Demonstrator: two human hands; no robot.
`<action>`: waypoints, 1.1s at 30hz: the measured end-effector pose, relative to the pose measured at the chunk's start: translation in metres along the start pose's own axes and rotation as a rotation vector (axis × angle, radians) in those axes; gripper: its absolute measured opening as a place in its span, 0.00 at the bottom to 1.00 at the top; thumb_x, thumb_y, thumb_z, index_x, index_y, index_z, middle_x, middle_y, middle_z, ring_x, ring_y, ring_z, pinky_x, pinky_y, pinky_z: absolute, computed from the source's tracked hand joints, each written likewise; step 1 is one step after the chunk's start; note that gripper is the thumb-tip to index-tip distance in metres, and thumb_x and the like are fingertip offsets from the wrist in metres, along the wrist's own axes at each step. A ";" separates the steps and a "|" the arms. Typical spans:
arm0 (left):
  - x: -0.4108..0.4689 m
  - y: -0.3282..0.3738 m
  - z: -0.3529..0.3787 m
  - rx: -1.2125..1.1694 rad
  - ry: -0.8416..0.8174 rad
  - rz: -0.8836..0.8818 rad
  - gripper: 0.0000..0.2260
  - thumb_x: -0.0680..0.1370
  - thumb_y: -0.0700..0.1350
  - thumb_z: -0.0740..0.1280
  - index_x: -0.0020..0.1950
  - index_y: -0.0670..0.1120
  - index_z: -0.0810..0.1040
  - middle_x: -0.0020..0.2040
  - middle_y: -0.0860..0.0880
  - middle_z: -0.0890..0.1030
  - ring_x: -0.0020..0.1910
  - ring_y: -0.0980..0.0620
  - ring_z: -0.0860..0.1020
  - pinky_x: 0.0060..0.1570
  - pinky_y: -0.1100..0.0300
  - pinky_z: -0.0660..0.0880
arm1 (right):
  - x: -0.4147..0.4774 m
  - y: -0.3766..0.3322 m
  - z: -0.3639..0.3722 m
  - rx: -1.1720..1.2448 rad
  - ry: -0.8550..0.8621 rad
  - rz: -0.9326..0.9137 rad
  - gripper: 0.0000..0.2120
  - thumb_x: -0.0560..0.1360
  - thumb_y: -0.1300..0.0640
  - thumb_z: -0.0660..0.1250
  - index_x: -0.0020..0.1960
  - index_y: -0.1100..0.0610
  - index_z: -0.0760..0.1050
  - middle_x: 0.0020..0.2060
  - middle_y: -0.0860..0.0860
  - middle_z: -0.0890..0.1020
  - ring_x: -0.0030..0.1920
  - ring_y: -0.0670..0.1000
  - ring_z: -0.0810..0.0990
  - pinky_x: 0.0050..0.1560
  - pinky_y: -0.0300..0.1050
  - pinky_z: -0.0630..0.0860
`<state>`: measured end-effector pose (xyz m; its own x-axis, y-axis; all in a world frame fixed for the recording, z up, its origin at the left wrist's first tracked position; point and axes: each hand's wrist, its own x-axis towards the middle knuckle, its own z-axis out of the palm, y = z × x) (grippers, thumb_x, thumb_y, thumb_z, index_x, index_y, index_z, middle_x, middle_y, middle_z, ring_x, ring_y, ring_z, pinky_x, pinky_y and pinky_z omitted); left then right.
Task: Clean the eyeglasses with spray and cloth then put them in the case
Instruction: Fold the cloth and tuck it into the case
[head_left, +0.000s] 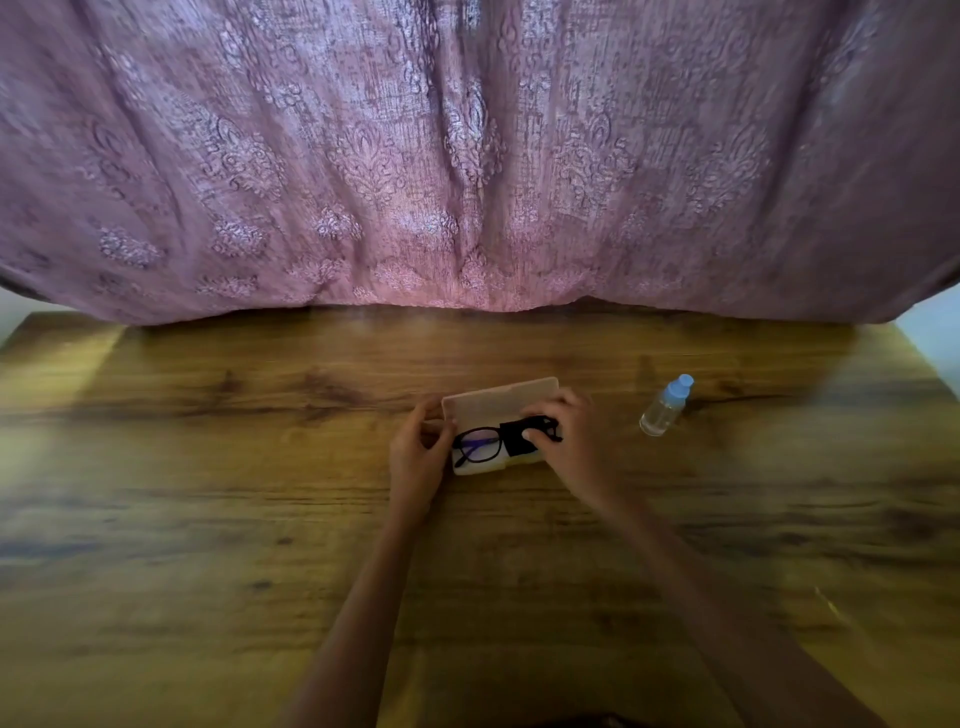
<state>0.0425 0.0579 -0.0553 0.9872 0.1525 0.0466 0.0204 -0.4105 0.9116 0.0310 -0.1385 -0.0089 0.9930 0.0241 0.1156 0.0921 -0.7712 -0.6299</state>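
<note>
Black eyeglasses (478, 445) and cloth (519, 439) lie in open case (498, 400) (beige).

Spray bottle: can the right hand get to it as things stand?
Probably yes: only bare table lies between the right hand and the spray bottle. Its fingers pinch the cloth over the glasses, so they must let go first.

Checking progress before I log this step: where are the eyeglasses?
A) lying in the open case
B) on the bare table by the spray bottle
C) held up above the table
A: the eyeglasses lie in the open case, with the black cloth over one lens.
</note>
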 end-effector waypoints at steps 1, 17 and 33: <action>0.000 -0.001 0.000 0.000 0.002 0.000 0.16 0.78 0.42 0.67 0.65 0.46 0.75 0.45 0.55 0.81 0.41 0.58 0.81 0.40 0.58 0.82 | 0.001 0.001 0.000 -0.040 -0.032 -0.039 0.14 0.74 0.56 0.72 0.59 0.54 0.80 0.56 0.48 0.77 0.60 0.48 0.70 0.60 0.41 0.70; -0.001 0.001 0.001 0.013 -0.003 0.037 0.15 0.79 0.41 0.66 0.65 0.48 0.74 0.48 0.56 0.80 0.43 0.62 0.80 0.40 0.60 0.82 | -0.001 0.002 0.004 -0.202 -0.085 -0.147 0.17 0.74 0.53 0.71 0.62 0.52 0.78 0.52 0.47 0.77 0.57 0.47 0.70 0.53 0.37 0.64; -0.003 -0.001 0.000 -0.015 -0.004 0.067 0.15 0.79 0.43 0.66 0.66 0.48 0.74 0.45 0.53 0.82 0.42 0.57 0.82 0.39 0.56 0.82 | -0.007 0.006 0.010 -0.164 -0.074 -0.238 0.16 0.73 0.57 0.71 0.61 0.53 0.79 0.52 0.48 0.77 0.56 0.47 0.72 0.54 0.36 0.66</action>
<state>0.0398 0.0579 -0.0564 0.9869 0.1213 0.1065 -0.0485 -0.4064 0.9124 0.0257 -0.1369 -0.0213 0.9482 0.2580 0.1853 0.3156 -0.8309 -0.4583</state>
